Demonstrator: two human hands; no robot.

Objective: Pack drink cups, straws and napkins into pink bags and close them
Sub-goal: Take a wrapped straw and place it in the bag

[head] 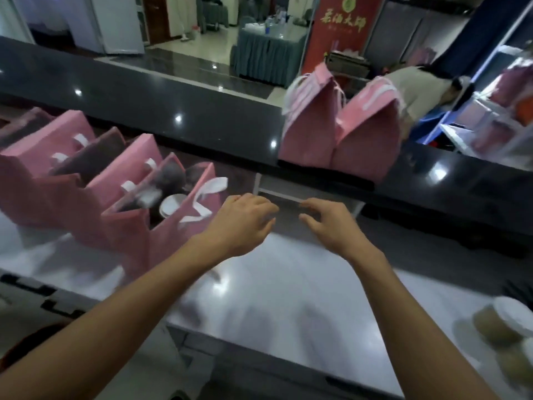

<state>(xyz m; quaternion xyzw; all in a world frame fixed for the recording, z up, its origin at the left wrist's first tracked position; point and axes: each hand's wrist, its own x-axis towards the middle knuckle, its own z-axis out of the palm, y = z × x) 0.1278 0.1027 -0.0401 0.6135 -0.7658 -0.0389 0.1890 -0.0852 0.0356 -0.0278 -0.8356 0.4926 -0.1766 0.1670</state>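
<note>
Over the steel counter, left hand and right hand hovered empty, fingers loose; best steady the open pink bag before closing.

Both hands are held empty above the shiny steel worktop, the left hand and right hand near each other, fingers loosely curled. An open pink paper bag with a white-lidded cup inside is seen just left of the left hand. Two closed pink paper bags are set on the dark counter beyond the right hand.

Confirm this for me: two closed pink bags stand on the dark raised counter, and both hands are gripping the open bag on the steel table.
Not quite. In the head view the left hand and right hand hang open over the steel table, holding nothing; the open bag sits untouched to their left. Two closed pink bags do stand on the dark raised counter.
</note>
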